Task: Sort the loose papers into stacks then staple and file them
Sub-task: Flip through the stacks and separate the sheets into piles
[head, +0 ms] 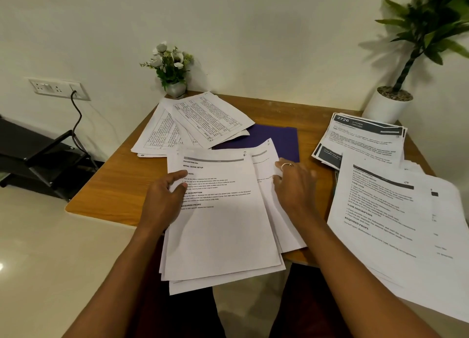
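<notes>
A loose stack of printed sheets (223,226) lies at the near middle of the wooden table (111,185), hanging over its front edge. My left hand (162,200) grips the stack's left edge, thumb on top of the page. My right hand (294,185) pinches the right-hand sheets (266,165) that fan out from under the top page; a ring is on one finger. A purple folder (276,137) lies flat behind the stack. Sheets with tables (203,119) are spread at the back left. Dark-headed pages (363,137) sit at the back right, and a big stack (396,221) lies at the right.
A small pot of white flowers (172,69) stands at the table's back edge. A tall plant in a white pot (388,104) stands at the back right corner. A wall socket (58,88) with a black cable and a dark rack (43,157) are to the left.
</notes>
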A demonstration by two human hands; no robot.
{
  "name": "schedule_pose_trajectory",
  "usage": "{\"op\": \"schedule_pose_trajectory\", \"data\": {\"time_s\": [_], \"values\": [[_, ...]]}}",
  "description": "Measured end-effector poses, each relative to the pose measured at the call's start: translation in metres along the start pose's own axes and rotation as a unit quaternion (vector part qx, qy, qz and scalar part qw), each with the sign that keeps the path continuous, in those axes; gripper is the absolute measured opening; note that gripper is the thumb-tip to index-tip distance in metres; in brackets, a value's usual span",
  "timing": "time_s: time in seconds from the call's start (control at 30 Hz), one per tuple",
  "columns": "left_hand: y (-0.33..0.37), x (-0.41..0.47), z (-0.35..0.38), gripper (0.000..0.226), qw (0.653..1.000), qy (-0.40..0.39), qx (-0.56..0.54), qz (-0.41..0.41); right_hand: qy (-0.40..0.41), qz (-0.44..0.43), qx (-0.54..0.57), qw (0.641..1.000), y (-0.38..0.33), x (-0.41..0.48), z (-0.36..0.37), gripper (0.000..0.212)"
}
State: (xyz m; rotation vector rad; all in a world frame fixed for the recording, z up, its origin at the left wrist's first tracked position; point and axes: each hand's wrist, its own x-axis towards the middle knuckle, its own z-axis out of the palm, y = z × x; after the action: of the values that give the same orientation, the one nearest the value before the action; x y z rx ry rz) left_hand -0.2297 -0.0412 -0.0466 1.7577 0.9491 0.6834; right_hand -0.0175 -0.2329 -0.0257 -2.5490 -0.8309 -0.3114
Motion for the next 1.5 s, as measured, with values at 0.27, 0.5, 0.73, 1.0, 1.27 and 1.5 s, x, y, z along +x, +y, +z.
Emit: {"op": "schedule_pose_trajectory", "data": {"time_s": [0.27, 0.5, 0.73, 1.0, 1.27, 1.5], "values": [[-0.003, 0.001, 0.000, 0.033, 1.000, -0.009, -0.018, -0.005, -0.109, 0.171, 0.317, 0.927, -0.005, 0.009, -0.019, 0.038], [-0.003, 0.001, 0.000, 0.033, 1.000, -0.007, -0.023, -0.004, -0.232, 0.224, 0.333, 0.886, 0.004, 0.023, -0.028, 0.038], [-0.002, 0.001, -0.001, 0.032, 1.000, -0.009, -0.024, -0.005, -0.249, 0.249, 0.344, 0.870, 0.004, 0.020, -0.026, 0.042], [-0.002, 0.001, 0.001, 0.032, 0.999, -0.006, -0.036, -0.010, -0.264, 0.254, 0.373, 0.853, 0.009, 0.022, -0.034, 0.043], [-0.004, 0.003, 0.000, 0.033, 0.999, -0.013, -0.051, -0.011, -0.248, 0.293, 0.412, 0.826, 0.013, 0.024, -0.036, 0.045], [-0.003, 0.002, 0.000, 0.032, 0.999, -0.007, -0.032, -0.008, -0.156, 0.285, 0.412, 0.852, 0.024, 0.036, -0.043, 0.016]]}}
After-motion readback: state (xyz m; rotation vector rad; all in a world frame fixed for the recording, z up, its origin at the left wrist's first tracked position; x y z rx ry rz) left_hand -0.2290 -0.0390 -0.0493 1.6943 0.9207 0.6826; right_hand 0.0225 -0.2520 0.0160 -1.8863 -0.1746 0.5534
